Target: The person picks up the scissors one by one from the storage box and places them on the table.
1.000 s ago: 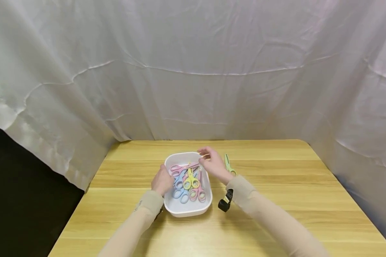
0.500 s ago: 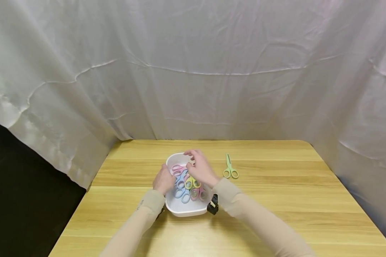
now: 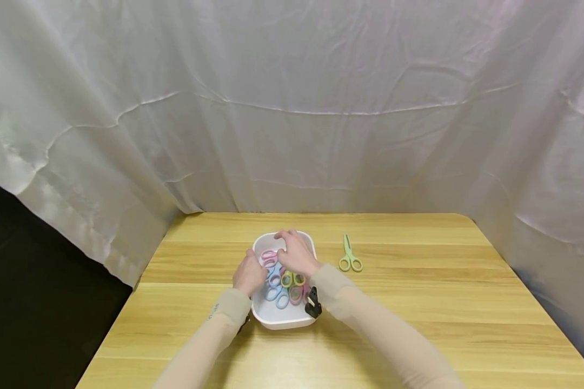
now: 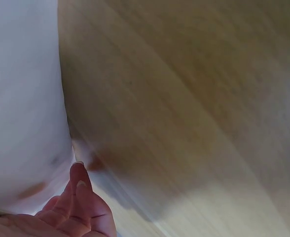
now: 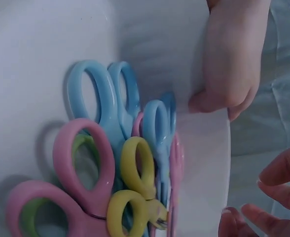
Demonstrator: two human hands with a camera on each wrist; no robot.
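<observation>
A white plastic basin [image 3: 278, 317] holds several children's scissors, in a loose pile. My left hand [image 3: 248, 274] grips the basin's left rim, thumb over the inside and fingers against the outer wall in the left wrist view. My right hand [image 3: 296, 256] hovers over the basin's far part, its fingers [image 5: 283, 167] apart with nothing between them. Beneath it lie blue scissors [image 5: 107, 106], yellow scissors [image 5: 123, 170] and pink scissors [image 5: 101, 170] with green inside the loops. Further pink scissors [image 3: 269, 263] sit near the left hand. Most blades are hidden in the head view.
Light green scissors [image 3: 347, 250] lie on the wooden table [image 3: 418, 302], right of the basin, blades pointing away. A pale curtain [image 3: 321, 156] hangs behind the table and along its sides.
My right hand has moved left from the basin's right rim to above the scissors pile. The green scissors, partly covered before, show fully. My left hand has stayed on the rim.
</observation>
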